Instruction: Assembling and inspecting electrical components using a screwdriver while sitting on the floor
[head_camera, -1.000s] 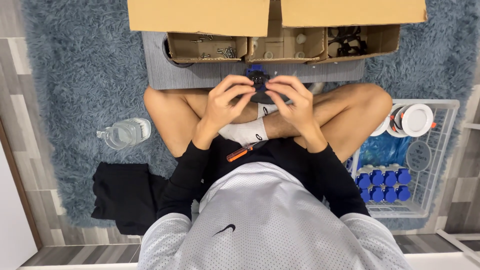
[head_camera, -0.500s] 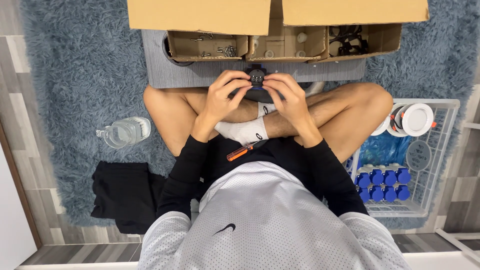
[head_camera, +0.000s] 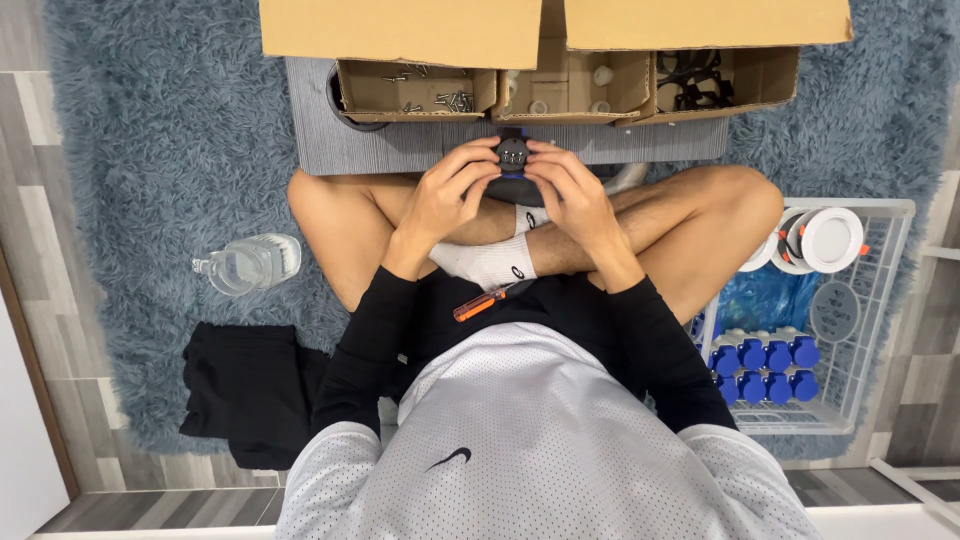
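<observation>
I sit cross-legged on a blue shag rug. Both hands hold a small round black part with a blue edge (head_camera: 513, 160) above my shins. My left hand (head_camera: 448, 196) grips its left side and my right hand (head_camera: 568, 192) its right side, thumbs on top. An orange-handled screwdriver (head_camera: 487, 301) lies in my lap, touched by neither hand.
A grey board (head_camera: 400, 150) in front carries open cardboard boxes: one with screws (head_camera: 420, 92), one with small white parts (head_camera: 565, 92), one with black parts (head_camera: 700, 75). A white wire basket (head_camera: 880, 330) at right holds blue parts and white round lamps. A water bottle (head_camera: 250, 263) and black cloth (head_camera: 245, 385) lie left.
The hands and the black part have drifted slightly lower and closed in around it; the part has turned so its round face points up.
</observation>
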